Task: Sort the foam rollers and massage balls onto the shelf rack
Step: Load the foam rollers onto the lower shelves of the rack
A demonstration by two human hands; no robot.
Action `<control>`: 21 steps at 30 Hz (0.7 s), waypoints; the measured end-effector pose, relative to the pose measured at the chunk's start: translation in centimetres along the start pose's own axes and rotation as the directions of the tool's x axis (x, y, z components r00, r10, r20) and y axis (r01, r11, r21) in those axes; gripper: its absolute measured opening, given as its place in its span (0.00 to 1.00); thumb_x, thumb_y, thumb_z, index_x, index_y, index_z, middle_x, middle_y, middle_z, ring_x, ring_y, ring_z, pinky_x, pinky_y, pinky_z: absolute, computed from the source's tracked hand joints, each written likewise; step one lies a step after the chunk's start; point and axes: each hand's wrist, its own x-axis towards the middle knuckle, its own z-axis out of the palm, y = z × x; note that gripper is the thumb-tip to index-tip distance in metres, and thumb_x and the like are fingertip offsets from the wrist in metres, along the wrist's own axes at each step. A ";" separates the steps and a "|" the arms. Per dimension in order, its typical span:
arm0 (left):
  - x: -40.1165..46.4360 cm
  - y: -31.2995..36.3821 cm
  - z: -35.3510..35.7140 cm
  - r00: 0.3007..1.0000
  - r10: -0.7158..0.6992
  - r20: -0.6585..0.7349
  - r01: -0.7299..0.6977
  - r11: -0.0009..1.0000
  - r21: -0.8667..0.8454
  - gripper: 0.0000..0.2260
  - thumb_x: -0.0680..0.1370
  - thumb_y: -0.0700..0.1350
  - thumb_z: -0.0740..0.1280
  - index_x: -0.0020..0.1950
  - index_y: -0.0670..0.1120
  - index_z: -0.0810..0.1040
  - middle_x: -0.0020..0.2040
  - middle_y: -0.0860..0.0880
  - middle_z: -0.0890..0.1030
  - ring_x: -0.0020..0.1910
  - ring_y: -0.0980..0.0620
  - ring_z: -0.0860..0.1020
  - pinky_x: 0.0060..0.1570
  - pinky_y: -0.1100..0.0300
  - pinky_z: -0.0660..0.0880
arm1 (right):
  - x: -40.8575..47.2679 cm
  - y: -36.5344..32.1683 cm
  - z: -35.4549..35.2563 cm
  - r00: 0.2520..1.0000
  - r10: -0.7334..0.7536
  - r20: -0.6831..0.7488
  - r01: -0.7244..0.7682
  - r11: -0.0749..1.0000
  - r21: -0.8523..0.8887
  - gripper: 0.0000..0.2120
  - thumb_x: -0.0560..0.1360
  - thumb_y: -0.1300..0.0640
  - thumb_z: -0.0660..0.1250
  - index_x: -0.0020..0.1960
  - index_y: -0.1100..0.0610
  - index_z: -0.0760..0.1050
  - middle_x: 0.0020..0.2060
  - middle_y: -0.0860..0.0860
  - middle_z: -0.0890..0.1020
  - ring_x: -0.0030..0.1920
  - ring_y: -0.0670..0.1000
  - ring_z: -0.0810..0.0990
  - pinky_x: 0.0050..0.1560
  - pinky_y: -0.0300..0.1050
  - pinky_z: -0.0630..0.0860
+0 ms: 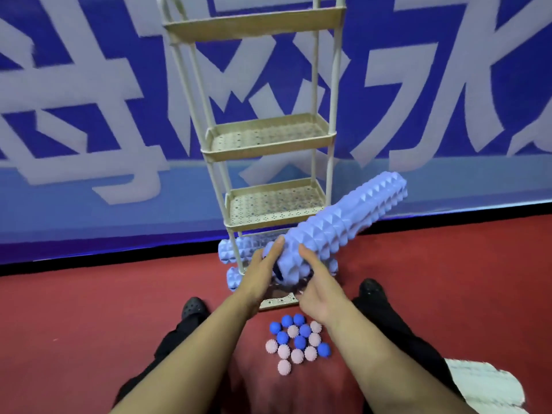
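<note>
A long lilac spiked foam roller (343, 222) slants up to the right in front of the beige shelf rack (268, 138). My left hand (261, 270) and my right hand (316, 285) both grip its near end. Two more lilac rollers (228, 249) lie across the rack's lowest tiers, partly hidden behind my hands. On the red floor near me sits a cluster of several blue and pink spiky massage balls (297, 342). The rack's upper tiers hold nothing.
A blue banner wall (89, 115) with large pale characters stands right behind the rack. My legs and black shoes (194, 306) flank the balls on the red carpet. A white cloth-like thing (490, 386) lies at the lower right.
</note>
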 end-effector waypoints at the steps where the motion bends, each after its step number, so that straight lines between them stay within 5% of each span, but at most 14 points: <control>1: -1.0 0.5 -0.4 1.000 0.019 -0.020 -0.020 0.998 -0.056 0.23 0.77 0.65 0.68 0.62 0.50 0.81 0.52 0.44 0.87 0.50 0.44 0.86 0.49 0.49 0.82 | -0.8 0.3 1.6 1.000 0.011 0.028 -0.010 1.000 -0.021 0.22 0.74 0.47 0.71 0.62 0.59 0.82 0.58 0.59 0.84 0.59 0.58 0.83 0.61 0.54 0.78; 5: -4.1 2.5 -2.2 0.964 0.064 -0.257 -0.095 0.989 -0.112 0.33 0.66 0.68 0.77 0.63 0.50 0.74 0.55 0.47 0.85 0.50 0.46 0.86 0.52 0.40 0.83 | -3.0 1.4 5.9 0.997 0.053 0.052 -0.043 0.981 -0.188 0.26 0.69 0.40 0.74 0.62 0.53 0.81 0.56 0.52 0.86 0.58 0.54 0.84 0.65 0.52 0.75; 8: -5.7 3.8 -4.2 0.929 0.180 -0.323 -0.208 0.976 -0.056 0.17 0.73 0.58 0.75 0.52 0.47 0.79 0.50 0.41 0.85 0.47 0.46 0.85 0.53 0.37 0.82 | -4.4 1.2 7.4 0.996 0.049 0.080 -0.007 0.892 -0.451 0.31 0.64 0.32 0.76 0.61 0.48 0.81 0.57 0.43 0.85 0.62 0.47 0.80 0.68 0.50 0.72; 10: -5.9 4.5 -5.8 0.909 0.238 -0.342 -0.256 0.967 -0.008 0.17 0.75 0.57 0.72 0.52 0.44 0.81 0.49 0.38 0.85 0.44 0.44 0.85 0.52 0.36 0.82 | -4.7 0.5 7.2 0.993 -0.047 0.104 0.106 0.717 -0.689 0.29 0.66 0.30 0.73 0.55 0.51 0.83 0.51 0.40 0.85 0.57 0.44 0.80 0.65 0.49 0.71; 12: -4.9 4.1 -7.9 0.885 0.267 -0.381 -0.254 0.964 0.085 0.27 0.72 0.64 0.71 0.57 0.42 0.78 0.53 0.36 0.83 0.41 0.45 0.82 0.51 0.36 0.81 | -4.7 -0.7 6.3 0.969 -0.196 0.149 0.228 0.489 -0.842 0.30 0.68 0.31 0.71 0.45 0.59 0.80 0.40 0.46 0.80 0.44 0.49 0.78 0.52 0.46 0.70; 16: -3.5 3.1 -10.7 0.861 0.296 -0.413 -0.239 0.953 0.184 0.31 0.70 0.67 0.70 0.57 0.41 0.76 0.44 0.41 0.80 0.50 0.37 0.83 0.46 0.46 0.80 | -4.7 -4.0 4.0 0.878 -0.457 0.142 0.221 0.123 -0.968 0.29 0.68 0.35 0.75 0.61 0.52 0.76 0.60 0.49 0.75 0.61 0.51 0.75 0.60 0.47 0.72; 21: -6.2 3.6 -10.3 0.865 0.319 -0.388 -0.275 0.947 0.166 0.17 0.72 0.60 0.67 0.41 0.45 0.74 0.35 0.50 0.77 0.34 0.48 0.76 0.35 0.52 0.77 | -4.4 -7.6 3.1 0.840 -0.418 0.347 0.199 -0.357 -0.913 0.43 0.67 0.34 0.75 0.76 0.45 0.61 0.74 0.50 0.60 0.75 0.55 0.59 0.73 0.54 0.61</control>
